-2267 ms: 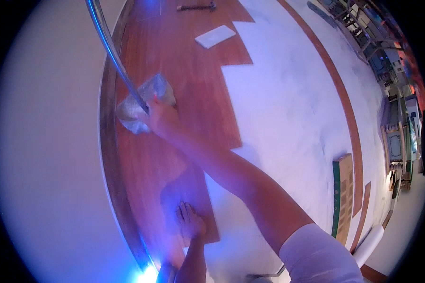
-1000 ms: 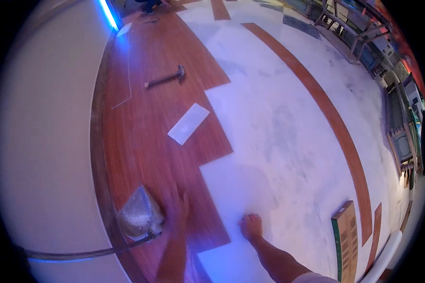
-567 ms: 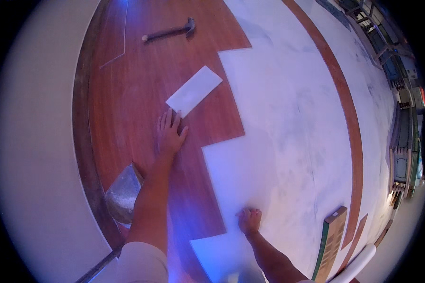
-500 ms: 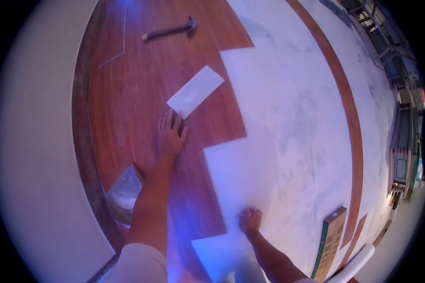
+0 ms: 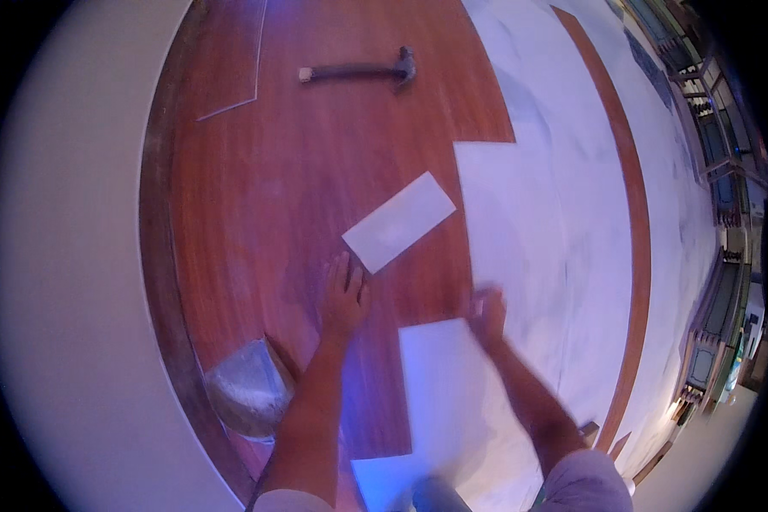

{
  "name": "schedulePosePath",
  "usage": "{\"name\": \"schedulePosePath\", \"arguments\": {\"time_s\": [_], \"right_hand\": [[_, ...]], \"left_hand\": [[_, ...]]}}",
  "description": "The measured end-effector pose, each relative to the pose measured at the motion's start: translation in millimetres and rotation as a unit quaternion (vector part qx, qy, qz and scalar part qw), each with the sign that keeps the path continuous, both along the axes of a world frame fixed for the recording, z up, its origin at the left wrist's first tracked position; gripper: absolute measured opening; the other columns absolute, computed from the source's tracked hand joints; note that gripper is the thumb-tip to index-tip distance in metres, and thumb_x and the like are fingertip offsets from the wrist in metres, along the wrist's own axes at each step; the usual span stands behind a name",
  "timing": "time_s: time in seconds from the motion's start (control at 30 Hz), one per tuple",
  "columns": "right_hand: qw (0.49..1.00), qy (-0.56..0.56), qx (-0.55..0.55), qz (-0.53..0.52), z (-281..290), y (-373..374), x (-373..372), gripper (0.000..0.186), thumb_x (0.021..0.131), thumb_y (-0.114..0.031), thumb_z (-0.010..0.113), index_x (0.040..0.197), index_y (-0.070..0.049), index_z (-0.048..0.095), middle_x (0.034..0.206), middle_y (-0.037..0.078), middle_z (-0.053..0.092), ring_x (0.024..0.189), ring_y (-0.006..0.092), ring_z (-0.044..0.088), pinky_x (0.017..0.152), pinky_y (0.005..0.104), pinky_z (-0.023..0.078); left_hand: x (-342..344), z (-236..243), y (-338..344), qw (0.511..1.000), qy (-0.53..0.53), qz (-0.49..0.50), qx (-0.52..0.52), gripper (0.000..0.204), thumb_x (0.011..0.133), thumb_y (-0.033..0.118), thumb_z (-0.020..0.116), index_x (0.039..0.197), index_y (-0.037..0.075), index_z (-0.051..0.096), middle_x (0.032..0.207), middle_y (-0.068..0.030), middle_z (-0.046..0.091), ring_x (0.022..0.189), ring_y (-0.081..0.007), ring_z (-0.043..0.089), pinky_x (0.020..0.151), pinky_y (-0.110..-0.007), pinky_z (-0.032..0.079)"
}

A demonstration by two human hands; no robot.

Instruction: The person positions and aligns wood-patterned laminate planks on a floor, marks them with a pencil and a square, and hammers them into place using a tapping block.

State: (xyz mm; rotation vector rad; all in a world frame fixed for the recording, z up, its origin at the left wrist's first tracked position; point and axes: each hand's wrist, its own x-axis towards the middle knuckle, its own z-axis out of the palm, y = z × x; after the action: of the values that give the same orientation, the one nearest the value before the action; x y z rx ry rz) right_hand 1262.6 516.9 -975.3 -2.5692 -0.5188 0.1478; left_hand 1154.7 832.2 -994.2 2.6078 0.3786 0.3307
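From my end, left hand (image 5: pixel 343 300) first: palm down over the reddish wood flooring (image 5: pixel 316 154), fingers stretched out and slightly spread, nothing gripped. Its fingertips sit at the near, short end of a pale rectangular slab (image 5: pixel 399 222); contact or a hair's gap, I can't tell. Right hand (image 5: pixel 488 317) is blurred, fingers apparently curled, by the flooring's stepped edge; whether it has hold of anything I can't make out. Key relation: slab lies flat on the wood, ahead and a little right of the left hand, ahead and left of the right; long axis slants from near-left to far-right. Left hand is clearly the nearer. Farther out: hammer (image 5: pixel 358 73) lying crosswise beyond the slab, head to the right; silvery, plastic-looking bundle (image 5: pixel 249 384) left of the left forearm; white sheeting (image 5: pixel 555 239) to the right, crossed by a long reddish strip (image 5: pixel 637 256).
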Motion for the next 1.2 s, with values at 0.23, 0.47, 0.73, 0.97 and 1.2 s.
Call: {"name": "schedulePosePath", "arguments": {"time_s": [0.23, 0.47, 0.73, 0.97, 1.2], "right_hand": [[0.995, -0.012, 0.011, 0.103, 49, 276, 320, 0.033, 0.091, -0.022, 0.067, 0.118, -0.004, 0.064, 0.142, 0.026, 0.053, 0.122, 0.0458, 0.058, 0.098, 0.051, 0.052], [0.905, -0.299, -0.127, 0.275, -2, 372, 430, 0.062, 0.086, -0.021, 0.073, 0.143, -0.005, 0.052, 0.145, 0.019, 0.057, 0.127, 0.033, 0.06, 0.106, 0.0477, 0.047], [0.881, -0.133, -0.32, 0.321, 23, 369, 382, 0.056, 0.092, -0.019, 0.065, 0.143, -0.003, 0.05, 0.135, 0.023, 0.063, 0.124, 0.0397, 0.062, 0.105, 0.0501, 0.048], [0.942, 0.16, -0.106, 0.276, 77, 293, 279, 0.053, 0.098, -0.016, 0.059, 0.147, -0.002, 0.045, 0.137, 0.026, 0.058, 0.121, 0.0422, 0.061, 0.104, 0.0499, 0.047], [0.83, 0.096, -0.247, 0.491, 89, 228, 208, 0.095, 0.08, -0.033, 0.082, 0.159, -0.006, 0.035, 0.149, 0.021, 0.05, 0.14, 0.0378, 0.048, 0.118, 0.0522, 0.035]], "left_hand": [[-15, -10, 6, 1.0, 0.008, -0.002, -0.012, 0.05, 0.093, 0.019, 0.06, 0.14, 0.002, 0.056, 0.159, -0.0208, 0.043, 0.145, -0.0421, 0.042, 0.123, -0.058, 0.03], [-9, -8, 0, 0.999, 0.022, -0.006, -0.031, 0.05, 0.094, 0.019, 0.057, 0.14, 0.001, 0.056, 0.158, -0.019, 0.045, 0.146, -0.0386, 0.042, 0.124, -0.055, 0.029], [-17, -4, -10, 0.999, 0.036, 0.016, 0.008, 0.053, 0.087, 0.016, 0.064, 0.138, 0.002, 0.059, 0.158, -0.0174, 0.046, 0.147, -0.035, 0.042, 0.125, -0.052, 0.03], [-6, -2, -14, 1.0, 0.027, 0.01, 0.011, 0.053, 0.085, 0.017, 0.066, 0.136, 0.002, 0.06, 0.157, -0.016, 0.046, 0.146, -0.0339, 0.043, 0.125, -0.051, 0.03], [-6, -4, -13, 0.998, 0.028, 0.009, 0.054, 0.055, 0.084, 0.018, 0.067, 0.137, 0.004, 0.06, 0.156, -0.0172, 0.048, 0.144, -0.0338, 0.044, 0.125, -0.051, 0.03]]}}
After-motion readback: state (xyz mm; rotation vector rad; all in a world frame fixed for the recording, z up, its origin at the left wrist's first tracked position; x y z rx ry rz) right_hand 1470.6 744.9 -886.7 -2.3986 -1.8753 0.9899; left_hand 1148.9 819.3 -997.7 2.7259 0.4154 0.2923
